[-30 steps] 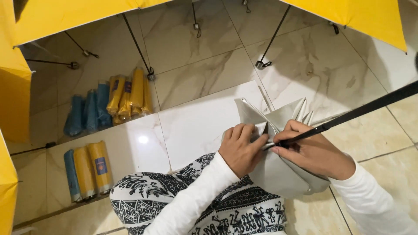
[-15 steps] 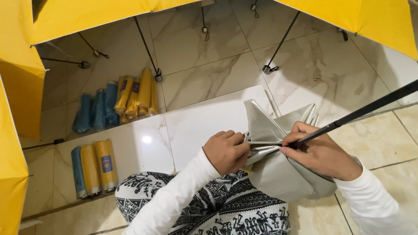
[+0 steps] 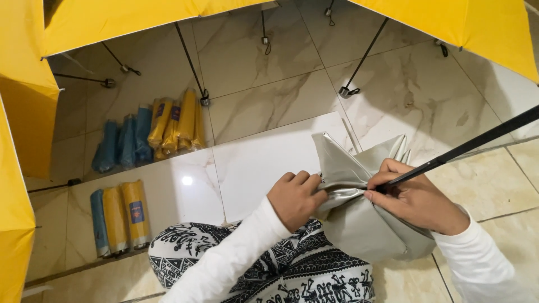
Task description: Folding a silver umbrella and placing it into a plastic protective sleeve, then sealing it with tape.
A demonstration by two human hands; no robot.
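Step in hand, by look: gathering silver umbrella canopy [image 3: 359,224] into pleats around black shaft [image 3: 466,147], over lap, above pale floor [image 3: 264,174]. Left hand [image 3: 295,199] closed, pinching fabric folds. Right hand [image 3: 412,196] closed around shaft and fabric. Next move likely calls for firm pinch, even pleats. Count: 3 folded umbrellas [image 3: 118,216] near floor's left edge; further pile [image 3: 151,132] roughly 7, blue and yellow. Yellow open canopies [image 3: 33,101] overhead.
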